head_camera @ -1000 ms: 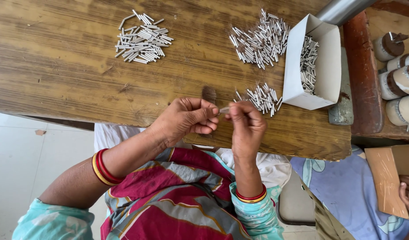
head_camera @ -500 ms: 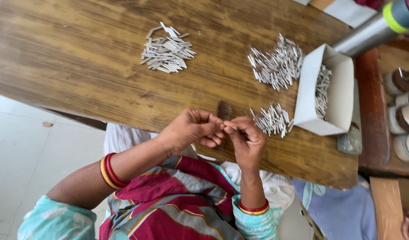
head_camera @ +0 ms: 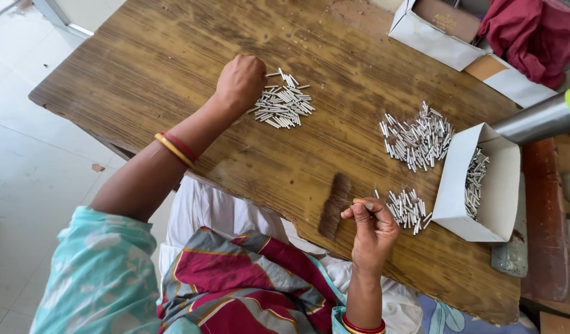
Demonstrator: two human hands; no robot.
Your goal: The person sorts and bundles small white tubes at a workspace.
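Left hand (head_camera: 240,80) is stretched out to the far-left pile of small silver sticks (head_camera: 284,102) on the wooden counter (head_camera: 173,68). It's curled into a loose fist, knuckles up; fingertips are hidden under the hand, so can't tell if it holds any sticks or only touches the pile's left edge.

Right hand (head_camera: 373,230) is near the counter's front edge, fingers pinched narrow on one thin silver stick (head_camera: 363,205). The stick is tiny & partly covered by thumb and forefinger; only a short bit shows.

Just right of that hand lies a small pile of the same sticks (head_camera: 407,209), touching or nearly touching the white cardboard box (head_camera: 477,185). Box is open on top w/ more sticks inside, mostly hidden by its wall. A bigger loose pile (head_camera: 417,136) sits beyond it.

Dark worn patch (head_camera: 334,204) on the counter, just left of the right hand.

Cut off at the frame edges: metal tube (head_camera: 539,120) at right, a second open box (head_camera: 436,28) & red cloth (head_camera: 532,34) top right. Round things at far right edge are too cropped to tell.
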